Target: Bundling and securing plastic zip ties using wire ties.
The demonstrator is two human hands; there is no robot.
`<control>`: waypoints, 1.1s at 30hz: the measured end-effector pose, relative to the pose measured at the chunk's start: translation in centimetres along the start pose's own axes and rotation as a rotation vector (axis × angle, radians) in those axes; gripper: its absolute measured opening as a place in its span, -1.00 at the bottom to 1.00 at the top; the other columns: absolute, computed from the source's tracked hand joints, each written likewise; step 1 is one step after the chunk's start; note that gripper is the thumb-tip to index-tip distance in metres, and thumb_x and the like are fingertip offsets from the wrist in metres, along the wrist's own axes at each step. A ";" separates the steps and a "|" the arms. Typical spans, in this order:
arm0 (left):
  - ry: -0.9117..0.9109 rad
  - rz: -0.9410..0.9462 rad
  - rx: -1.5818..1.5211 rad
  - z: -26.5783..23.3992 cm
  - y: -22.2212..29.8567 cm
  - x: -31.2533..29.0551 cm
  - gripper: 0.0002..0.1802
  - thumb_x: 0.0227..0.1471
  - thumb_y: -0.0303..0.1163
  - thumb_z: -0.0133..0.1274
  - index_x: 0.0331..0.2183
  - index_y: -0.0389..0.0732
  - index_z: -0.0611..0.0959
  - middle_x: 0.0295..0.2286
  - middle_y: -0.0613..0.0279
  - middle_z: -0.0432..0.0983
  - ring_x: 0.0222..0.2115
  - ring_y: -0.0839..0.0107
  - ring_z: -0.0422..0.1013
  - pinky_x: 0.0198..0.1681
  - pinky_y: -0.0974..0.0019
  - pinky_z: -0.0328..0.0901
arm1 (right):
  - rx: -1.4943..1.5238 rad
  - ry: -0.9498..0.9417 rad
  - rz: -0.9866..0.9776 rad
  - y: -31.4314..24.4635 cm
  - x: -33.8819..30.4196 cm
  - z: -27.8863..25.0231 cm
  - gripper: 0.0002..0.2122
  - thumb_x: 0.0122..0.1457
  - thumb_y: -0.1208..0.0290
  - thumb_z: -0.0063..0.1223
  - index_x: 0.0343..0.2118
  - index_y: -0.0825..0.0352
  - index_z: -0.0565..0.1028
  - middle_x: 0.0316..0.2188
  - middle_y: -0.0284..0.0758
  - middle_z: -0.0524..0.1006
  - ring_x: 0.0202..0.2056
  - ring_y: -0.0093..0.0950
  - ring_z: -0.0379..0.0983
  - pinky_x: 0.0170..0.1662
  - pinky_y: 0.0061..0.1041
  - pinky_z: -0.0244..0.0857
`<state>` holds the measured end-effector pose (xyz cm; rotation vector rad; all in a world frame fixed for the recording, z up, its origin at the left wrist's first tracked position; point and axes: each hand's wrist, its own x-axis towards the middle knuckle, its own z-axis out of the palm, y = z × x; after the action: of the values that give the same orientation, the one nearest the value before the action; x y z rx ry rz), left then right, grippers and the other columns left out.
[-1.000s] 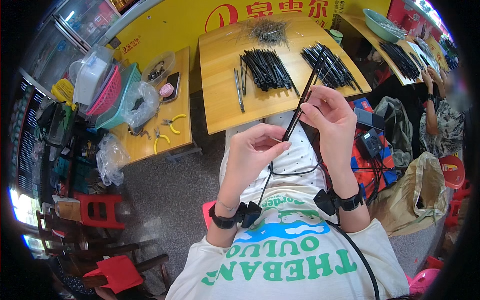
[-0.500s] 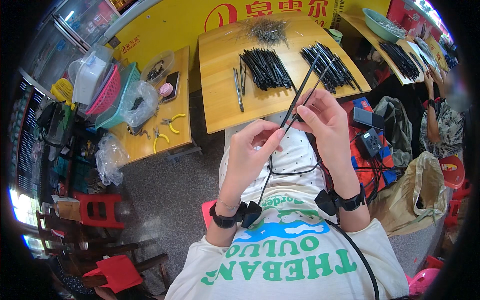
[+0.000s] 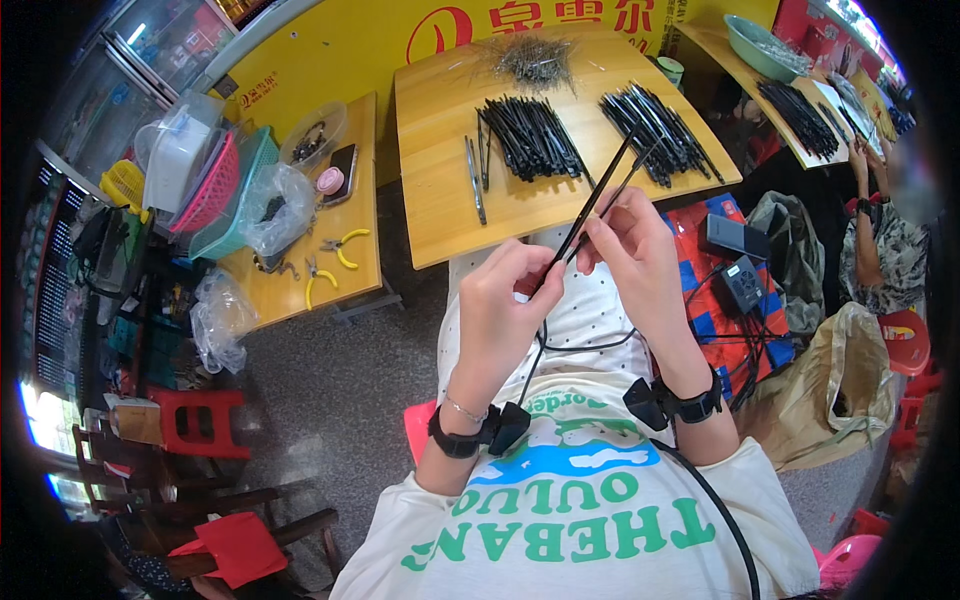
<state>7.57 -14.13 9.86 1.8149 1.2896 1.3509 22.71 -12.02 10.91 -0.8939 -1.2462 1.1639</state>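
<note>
Over my lap, my left hand [image 3: 508,292] pinches a long thin black stick [image 3: 602,190] between thumb and fingers. It slants up to the right over the table. My right hand [image 3: 632,245] is closed beside it, fingertips on a second, thinner black stick [image 3: 628,180] that runs close alongside. Where the two sticks meet between my fingertips is partly hidden. Beyond my hands, the wooden table [image 3: 430,215] bears a left bundle of black sticks [image 3: 530,140] and a right bundle of black sticks [image 3: 660,135]. A few single sticks [image 3: 475,180] lie left of them.
A heap of thin wires [image 3: 535,62] lies at the table's far side. On the left side table [image 3: 350,270] are yellow-handled pliers [image 3: 320,283], a phone [image 3: 342,165] and baskets [image 3: 210,190]. Cables and a black box [image 3: 738,287] lie to my right; another person's hands [image 3: 868,165] work beyond.
My right hand has moved slightly down and left, nearer my left hand. The two sticks now lie closer together, their upper ends lower.
</note>
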 end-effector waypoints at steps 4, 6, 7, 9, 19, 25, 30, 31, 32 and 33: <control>0.032 -0.009 -0.010 -0.3 0.1 0.4 -0.90 -0.08 -0.55 0.17 -0.42 -0.33 0.59 -0.54 0.19 0.46 -0.56 0.44 0.48 -0.48 0.45 0.37 | 0.003 -0.022 0.008 0.1 0.5 0.1 -0.88 0.17 0.57 -0.03 -0.27 0.48 0.36 -0.47 -0.33 0.48 -0.50 -0.64 0.42 -0.41 -0.66 0.31; 0.066 -0.008 -0.001 0.1 -0.5 0.7 -0.90 -0.08 -0.55 0.16 -0.41 -0.33 0.59 -0.54 0.18 0.46 -0.55 0.43 0.49 -0.48 0.44 0.37 | 0.032 -0.034 0.047 0.7 0.8 0.8 -0.84 0.13 0.53 0.07 -0.29 0.51 0.42 -0.49 -0.38 0.48 -0.46 -0.67 0.44 -0.39 -0.68 0.31; 0.072 0.001 0.030 0.4 -0.8 0.7 -0.90 -0.07 -0.55 0.16 -0.40 -0.33 0.60 -0.54 0.17 0.47 -0.55 0.41 0.49 -0.47 0.43 0.37 | -0.027 -0.023 0.045 1.2 0.7 1.0 -0.85 0.12 0.53 0.08 -0.30 0.50 0.43 -0.49 -0.38 0.49 -0.46 -0.67 0.44 -0.41 -0.68 0.31; 0.054 0.009 0.053 0.8 -1.6 0.8 -0.84 -0.06 -0.55 0.14 -0.33 -0.33 0.61 -0.51 0.13 0.47 -0.51 0.36 0.50 -0.47 0.43 0.37 | -0.187 0.010 0.053 2.2 1.4 0.9 -0.86 0.07 0.52 0.12 -0.37 0.49 0.46 -0.56 -0.37 0.49 -0.49 -0.69 0.42 -0.45 -0.66 0.31; 0.028 -0.096 0.199 -0.7 -7.9 1.9 -0.64 -0.09 -0.55 0.14 -0.16 -0.34 0.53 -0.28 0.06 0.47 -0.28 0.25 0.46 -0.18 0.31 0.35 | -1.103 -0.013 0.007 3.0 16.6 -11.1 -0.80 -0.01 0.41 0.03 -0.49 0.50 0.46 -0.59 0.04 0.43 -0.52 -0.09 0.39 -0.42 -0.27 0.24; 0.154 -0.182 0.398 -0.7 -13.2 4.3 -0.64 -0.15 -0.49 0.20 -0.24 -0.32 0.51 -0.37 0.09 0.41 -0.35 0.27 0.39 -0.26 0.30 0.31 | -1.438 0.351 -0.007 10.2 23.0 -20.4 -0.82 -0.10 0.43 0.06 -0.53 0.50 0.49 -0.51 0.07 0.49 -0.34 -0.06 0.48 -0.26 -0.25 0.35; 0.215 -0.138 0.459 0.1 -15.6 6.1 -0.66 -0.17 -0.45 0.22 -0.31 -0.34 0.49 -0.45 0.10 0.38 -0.42 0.27 0.36 -0.33 0.29 0.30 | -1.473 0.416 0.135 11.7 23.3 -20.6 -0.87 -0.13 0.52 0.07 -0.49 0.44 0.56 -0.48 0.03 0.52 -0.35 -0.07 0.49 -0.24 -0.24 0.37; 0.219 -0.134 0.458 0.2 -15.9 6.3 -0.66 -0.17 -0.45 0.22 -0.31 -0.34 0.49 -0.45 0.10 0.38 -0.42 0.27 0.36 -0.33 0.29 0.30 | -1.489 0.365 0.182 11.1 23.1 -19.8 -0.84 -0.05 0.52 0.02 -0.42 0.45 0.56 -0.41 0.07 0.52 -0.29 -0.08 0.50 -0.19 -0.20 0.37; 0.239 -0.150 0.448 0.2 -16.1 6.4 -0.67 -0.16 -0.46 0.21 -0.30 -0.35 0.49 -0.47 0.11 0.39 -0.45 0.28 0.36 -0.35 0.30 0.30 | -1.490 0.368 0.177 11.1 23.2 -19.4 -0.84 -0.05 0.52 0.02 -0.42 0.45 0.56 -0.41 0.07 0.52 -0.29 -0.08 0.50 -0.19 -0.20 0.37; 0.259 -0.167 0.437 0.1 -16.3 6.5 -0.67 -0.15 -0.47 0.20 -0.30 -0.37 0.50 -0.49 0.12 0.40 -0.48 0.29 0.37 -0.38 0.30 0.30 | -1.469 0.333 0.180 11.0 23.3 -19.0 -0.84 -0.06 0.51 0.03 -0.40 0.45 0.56 -0.41 0.06 0.52 -0.29 -0.08 0.50 -0.18 -0.20 0.37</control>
<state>1.84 -1.61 -1.08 1.7891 1.9545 1.3176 38.33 14.74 2.91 -2.1667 -1.6730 -0.0129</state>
